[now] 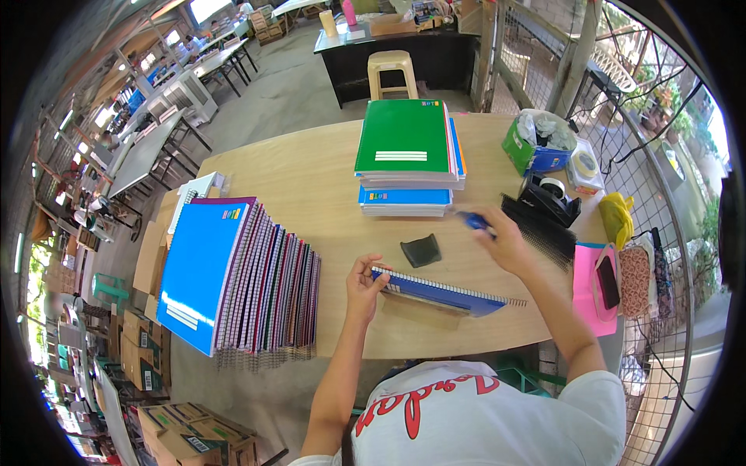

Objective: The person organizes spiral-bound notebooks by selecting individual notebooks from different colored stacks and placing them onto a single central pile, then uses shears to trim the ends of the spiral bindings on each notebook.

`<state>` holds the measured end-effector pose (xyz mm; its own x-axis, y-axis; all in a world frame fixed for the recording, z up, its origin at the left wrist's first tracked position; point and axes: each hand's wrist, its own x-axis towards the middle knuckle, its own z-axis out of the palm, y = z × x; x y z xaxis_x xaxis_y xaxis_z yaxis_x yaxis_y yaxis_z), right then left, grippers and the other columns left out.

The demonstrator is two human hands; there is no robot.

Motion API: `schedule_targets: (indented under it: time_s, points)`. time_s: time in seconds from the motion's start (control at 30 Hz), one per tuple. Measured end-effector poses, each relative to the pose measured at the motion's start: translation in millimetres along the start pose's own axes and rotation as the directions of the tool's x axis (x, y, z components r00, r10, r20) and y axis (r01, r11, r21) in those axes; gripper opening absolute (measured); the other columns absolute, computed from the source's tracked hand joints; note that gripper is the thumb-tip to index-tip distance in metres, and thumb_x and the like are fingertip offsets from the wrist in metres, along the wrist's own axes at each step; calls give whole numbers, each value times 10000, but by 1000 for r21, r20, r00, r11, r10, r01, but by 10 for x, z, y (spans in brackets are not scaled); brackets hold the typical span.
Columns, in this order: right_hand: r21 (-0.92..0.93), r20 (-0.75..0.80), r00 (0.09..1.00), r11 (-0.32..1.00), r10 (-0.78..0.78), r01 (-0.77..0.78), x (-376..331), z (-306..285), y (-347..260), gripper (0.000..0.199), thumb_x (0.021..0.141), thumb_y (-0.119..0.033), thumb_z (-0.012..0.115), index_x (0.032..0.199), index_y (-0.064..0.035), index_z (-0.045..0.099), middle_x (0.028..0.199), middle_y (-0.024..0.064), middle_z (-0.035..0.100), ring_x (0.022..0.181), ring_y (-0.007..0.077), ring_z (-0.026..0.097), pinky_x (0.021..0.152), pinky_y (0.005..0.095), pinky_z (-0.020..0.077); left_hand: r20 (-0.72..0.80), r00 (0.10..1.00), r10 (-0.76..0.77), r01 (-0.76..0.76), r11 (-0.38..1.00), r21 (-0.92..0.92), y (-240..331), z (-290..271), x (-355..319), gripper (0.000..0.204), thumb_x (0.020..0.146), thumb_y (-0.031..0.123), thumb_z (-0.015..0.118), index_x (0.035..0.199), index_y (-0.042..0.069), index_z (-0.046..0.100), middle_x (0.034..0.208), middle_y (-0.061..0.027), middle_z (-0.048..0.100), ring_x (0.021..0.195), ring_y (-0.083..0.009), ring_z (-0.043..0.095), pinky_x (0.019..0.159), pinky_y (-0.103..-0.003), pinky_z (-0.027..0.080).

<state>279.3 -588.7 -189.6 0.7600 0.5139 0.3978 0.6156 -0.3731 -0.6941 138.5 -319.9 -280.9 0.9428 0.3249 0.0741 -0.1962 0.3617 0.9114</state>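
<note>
My left hand [364, 289] grips the left end of a blue spiral notebook [447, 293], which stands on its edge with the spine up. A wire coil [516, 302] sticks out past the notebook's right end. My right hand [503, 242] is closed round a small blue-handled tool [474, 221], raised above the table; its tip is blurred, so its exact kind cannot be made out. A flat brownish block [423, 312] lies by the notebook's near side. Just beyond the notebook rests a small dark, curved piece [420, 250].
Left on the table [280, 171] stands a thick row of spiral notebooks [194, 272]. Farther back is a stack of green and blue notebooks [404, 144]. To the right are a box with plastic bags [536, 144], a tape dispenser [552, 194], a pink folder [587, 291] and a phone [608, 281].
</note>
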Motion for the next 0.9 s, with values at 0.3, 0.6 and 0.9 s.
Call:
schedule_targets:
  time_s: [0.3, 0.6, 0.9]
  points:
    - [-388, 518, 525, 362, -675, 848, 705, 435, -967, 209, 782, -203, 686, 961, -105, 639, 915, 28, 596, 1010, 198, 597, 1107, 587, 336, -10, 1000, -5, 5, 999, -36, -49, 12, 17, 485, 818, 8, 773, 1242, 25, 538, 950, -41, 663, 889, -104, 629, 807, -229, 503]
    - [-305, 682, 249, 42, -687, 951, 850, 620, -1160, 131, 820, -211, 646, 904, -149, 726, 957, -4, 648, 1053, 188, 593, 1145, 578, 286, -31, 999, 15, -15, 1000, -23, -37, 7, 15, 594, 778, -27, 791, 1293, 31, 500, 969, -37, 672, 875, -103, 637, 805, -237, 507]
    - [-353, 782, 571, 933, 251, 73, 583, 507, -997, 370, 870, -389, 672, 1035, -59, 685, 1015, 119, 625, 993, 322, 588, 860, 454, 481, -131, 985, 116, -108, 992, 65, -133, 61, -59, 714, 742, -28, 820, 1351, 32, 453, 875, -32, 669, 852, -106, 641, 790, -232, 512]
